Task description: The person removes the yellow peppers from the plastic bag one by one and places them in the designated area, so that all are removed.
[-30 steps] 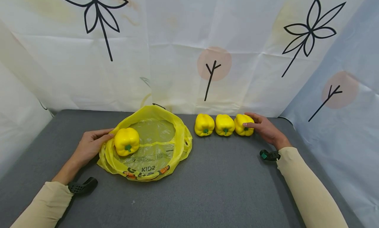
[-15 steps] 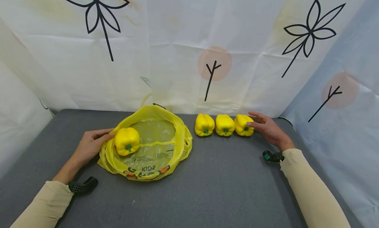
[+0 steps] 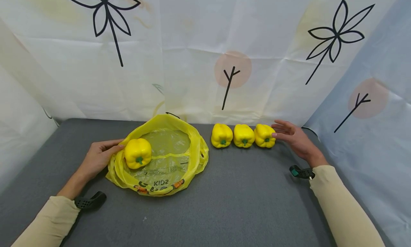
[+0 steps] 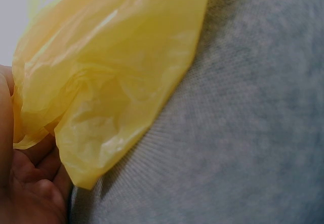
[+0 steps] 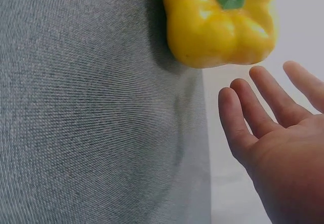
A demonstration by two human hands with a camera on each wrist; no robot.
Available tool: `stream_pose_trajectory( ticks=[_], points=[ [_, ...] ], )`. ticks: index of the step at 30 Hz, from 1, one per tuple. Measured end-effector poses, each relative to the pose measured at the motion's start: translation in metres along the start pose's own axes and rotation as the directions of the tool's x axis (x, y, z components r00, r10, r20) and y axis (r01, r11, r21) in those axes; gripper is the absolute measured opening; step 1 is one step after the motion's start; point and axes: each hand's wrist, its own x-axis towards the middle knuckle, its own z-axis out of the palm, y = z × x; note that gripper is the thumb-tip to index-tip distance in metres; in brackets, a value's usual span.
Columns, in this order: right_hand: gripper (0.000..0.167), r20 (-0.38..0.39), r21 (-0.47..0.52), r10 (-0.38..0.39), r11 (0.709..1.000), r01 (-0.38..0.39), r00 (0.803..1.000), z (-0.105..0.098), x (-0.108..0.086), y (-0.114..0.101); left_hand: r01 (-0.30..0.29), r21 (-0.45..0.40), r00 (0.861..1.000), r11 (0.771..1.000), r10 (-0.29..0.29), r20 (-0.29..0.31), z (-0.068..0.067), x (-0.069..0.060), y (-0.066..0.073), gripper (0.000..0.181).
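Note:
A yellow plastic bag [image 3: 173, 165] lies on the table with its mouth spread wide, one yellow bell pepper [image 3: 137, 153] inside at its left. My left hand [image 3: 99, 156] pinches the bag's left rim between thumb and fingers; in the left wrist view the bag's folds [image 4: 111, 82] hang over that hand's fingers [image 4: 43, 191]. Three more bell peppers stand in a row: a left one [image 3: 221, 135], a middle one [image 3: 244, 135] and a right one [image 3: 264, 135]. Beside the right one is my right hand [image 3: 297, 140], fingers extended; a gap separates them in the right wrist view.
A grey cloth-covered table [image 3: 224, 204] carries everything. White printed sheets [image 3: 192, 61] rise behind it and at both sides. A dark cord [image 3: 311, 130] runs by the back right corner. Each wrist wears a dark strap.
My right hand has drawn away to the right from the rightmost bell pepper, its fingers coming off it. The bag, the peppers and my left hand look the same.

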Motion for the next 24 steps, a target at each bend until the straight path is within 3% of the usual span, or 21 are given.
stream_pose_trajectory(
  ticks=[13, 24],
  points=[
    [0.078, -0.071, -0.026, -0.040, 0.999, 0.038, 0.997, 0.000, -0.015, -0.015, 0.005, -0.006, 1.000, 1.000, -0.005, 0.014, -0.001, 0.000, 0.000, 0.048],
    [0.067, -0.071, -0.049, -0.125, 0.991, 0.122, 0.990, 0.007, -0.025, -0.028, -0.003, 0.001, 1.000, 1.000, 0.003, 0.003, 0.000, 0.000, -0.001, 0.048]
  ],
)
